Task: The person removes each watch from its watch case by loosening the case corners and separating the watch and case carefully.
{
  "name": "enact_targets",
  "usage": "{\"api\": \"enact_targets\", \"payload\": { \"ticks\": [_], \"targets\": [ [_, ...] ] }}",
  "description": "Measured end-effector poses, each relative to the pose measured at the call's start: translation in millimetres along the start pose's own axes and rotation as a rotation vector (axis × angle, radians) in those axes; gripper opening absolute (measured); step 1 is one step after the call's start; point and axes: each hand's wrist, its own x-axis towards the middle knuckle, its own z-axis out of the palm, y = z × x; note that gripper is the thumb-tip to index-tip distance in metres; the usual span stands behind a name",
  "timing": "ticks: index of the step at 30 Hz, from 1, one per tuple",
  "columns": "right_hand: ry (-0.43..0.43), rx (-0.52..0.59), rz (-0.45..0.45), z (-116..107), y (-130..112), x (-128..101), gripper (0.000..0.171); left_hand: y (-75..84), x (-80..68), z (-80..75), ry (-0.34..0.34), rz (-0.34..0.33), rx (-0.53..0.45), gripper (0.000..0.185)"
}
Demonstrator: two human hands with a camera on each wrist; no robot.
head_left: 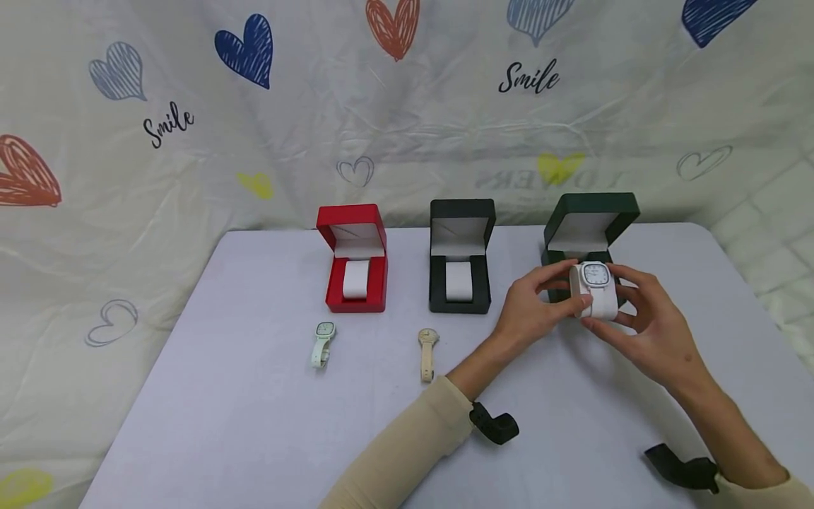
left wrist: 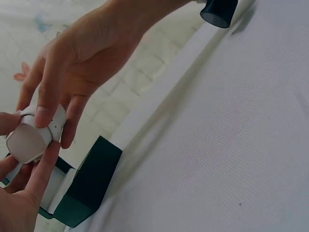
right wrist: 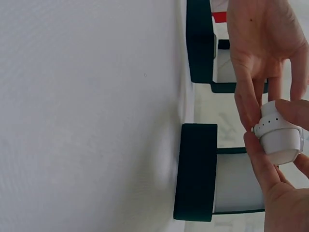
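Observation:
Held up in front of the open dark green watch box (head_left: 590, 205), a white watch (head_left: 596, 274) is wrapped round a white cushion (head_left: 603, 305). My left hand (head_left: 531, 307) pinches the cushion from its left, thumb across the front. From the right side, my right hand (head_left: 658, 332) grips it with thumb and fingers. Small dark strap holes show on the white strap (right wrist: 270, 122) in the right wrist view. Both hands hide part of the green box's base.
An open red box (head_left: 355, 308) and an open black box (head_left: 459, 308) stand left of the green one, each holding a white cushion. A pale green watch (head_left: 322, 344) and a beige watch (head_left: 427, 353) lie in front of them on the white table (head_left: 254, 424). A heart-printed sheet (head_left: 432, 106) hangs behind.

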Motion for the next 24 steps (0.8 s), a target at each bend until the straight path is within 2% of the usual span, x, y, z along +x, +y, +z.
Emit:
{"api": "enact_targets", "payload": {
  "ticks": [6, 16, 24],
  "targets": [
    [-0.001, -0.009, -0.009, 0.3, -0.2, -1.4, 0.095, 0.0, -0.3, -2.3, -0.020, 0.005, 0.015, 0.056],
    [-0.031, 0.004, -0.035, -0.8, 0.9, -1.1, 0.096, -0.9, -2.2, -4.3, -0.038, -0.008, -0.097, 0.054],
    [-0.131, 0.023, -0.067, -8.6, 4.3, 3.1, 0.109, -0.4, -5.2, -7.0, -0.096, -0.056, -0.085, 0.051]
  ]
}}
